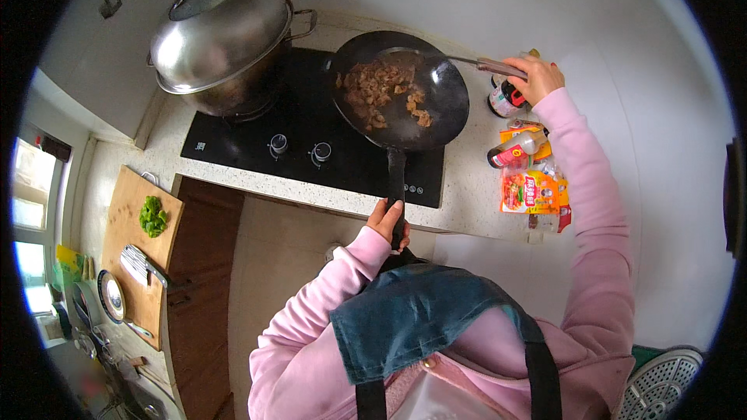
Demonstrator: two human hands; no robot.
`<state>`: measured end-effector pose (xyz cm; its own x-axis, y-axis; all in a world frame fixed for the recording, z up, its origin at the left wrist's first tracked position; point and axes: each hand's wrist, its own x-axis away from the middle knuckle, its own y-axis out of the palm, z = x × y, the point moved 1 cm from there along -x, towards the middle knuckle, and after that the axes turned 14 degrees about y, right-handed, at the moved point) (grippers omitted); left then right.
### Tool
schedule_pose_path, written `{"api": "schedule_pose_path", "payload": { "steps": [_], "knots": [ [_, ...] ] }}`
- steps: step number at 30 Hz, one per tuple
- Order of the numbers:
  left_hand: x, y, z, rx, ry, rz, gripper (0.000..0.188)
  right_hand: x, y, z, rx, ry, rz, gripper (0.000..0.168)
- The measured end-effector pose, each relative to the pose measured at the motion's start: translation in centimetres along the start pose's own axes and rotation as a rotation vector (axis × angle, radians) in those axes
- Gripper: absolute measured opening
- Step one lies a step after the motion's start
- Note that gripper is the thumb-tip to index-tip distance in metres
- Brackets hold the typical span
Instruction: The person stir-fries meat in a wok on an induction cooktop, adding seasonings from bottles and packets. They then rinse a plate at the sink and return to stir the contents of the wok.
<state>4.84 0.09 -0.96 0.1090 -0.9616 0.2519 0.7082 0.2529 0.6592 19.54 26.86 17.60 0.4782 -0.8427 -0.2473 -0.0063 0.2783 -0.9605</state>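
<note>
My left hand (pixel 388 223) grips the black handle (pixel 396 178) of a dark wok (pixel 449 106) on a black glass cooktop (pixel 233 143). Browned meat pieces (pixel 378 86) lie mostly in the wok's left half, with a few apart toward the middle. In my right hand (pixel 538 79) is the handle of a metal spatula or ladle (pixel 501 67). Its head rests near the wok's far side, partly lost against the dark pan. Just beyond and below that hand stands a dark jar (pixel 503 100) with a label and a red part.
A large lidded steel pot (pixel 227 35) covers the left burner. Seasoning packets (pixel 528 193) and a bottle (pixel 513 151) crowd the counter's right end. On a wooden board (pixel 117 210) at left lie chopped green peppers (pixel 153 217), a cleaver (pixel 137 263) and a small knife (pixel 139 329); a bowl (pixel 111 296) stands beside them.
</note>
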Motion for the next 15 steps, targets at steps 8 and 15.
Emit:
{"api": "schedule_pose_path", "payload": {
  "steps": [8,15],
  "knots": [
    [-0.2,-0.3,-0.4,0.014,0.003,-0.015,0.025,1.6,6.4,0.0,-0.265,-0.125,-0.111,0.042],
    [-0.1,0.3,0.0,0.002,-0.033,0.015,0.023,3.9,0.1,2.7,0.058,-0.439,0.189,0.037]
  ]
}}
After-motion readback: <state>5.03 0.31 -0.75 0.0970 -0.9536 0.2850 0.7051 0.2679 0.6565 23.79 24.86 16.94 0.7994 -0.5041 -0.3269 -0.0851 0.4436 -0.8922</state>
